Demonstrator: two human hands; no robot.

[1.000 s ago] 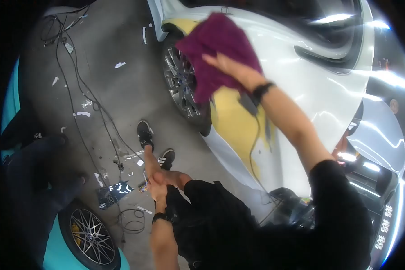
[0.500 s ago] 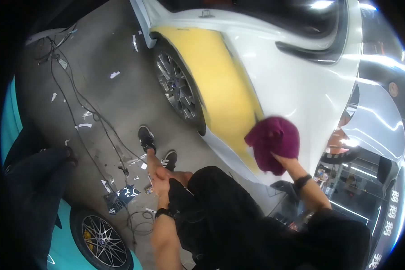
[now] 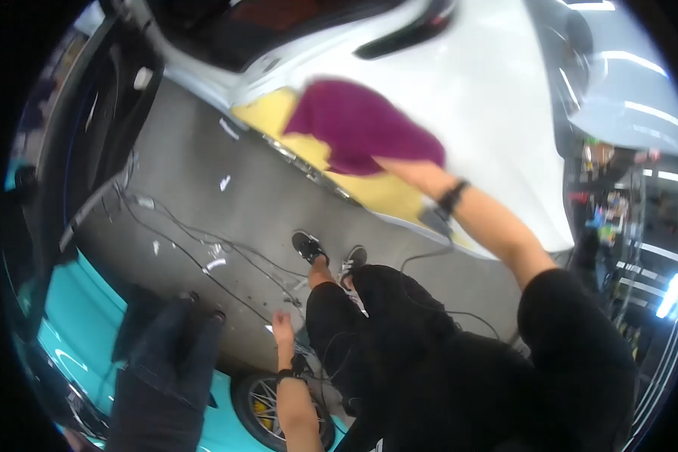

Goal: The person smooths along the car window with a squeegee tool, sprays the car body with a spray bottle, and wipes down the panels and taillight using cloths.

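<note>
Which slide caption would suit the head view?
Right hand with a purple cloth over the yellow patch of a white car; the left hand hangs low.

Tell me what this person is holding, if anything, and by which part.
The right hand holds a purple cloth at its near edge; the exact grip is hidden. The left hand looks empty.

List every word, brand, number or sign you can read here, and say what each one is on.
None can be read.
Purple cloth at the right hand: no lettering visible.
White mark on the black clothing, bottom edge: cut off, unreadable.
Colourful items at right: too small and blurred.
White marks at far right: too blurred to tell lettering from reflections.
</note>
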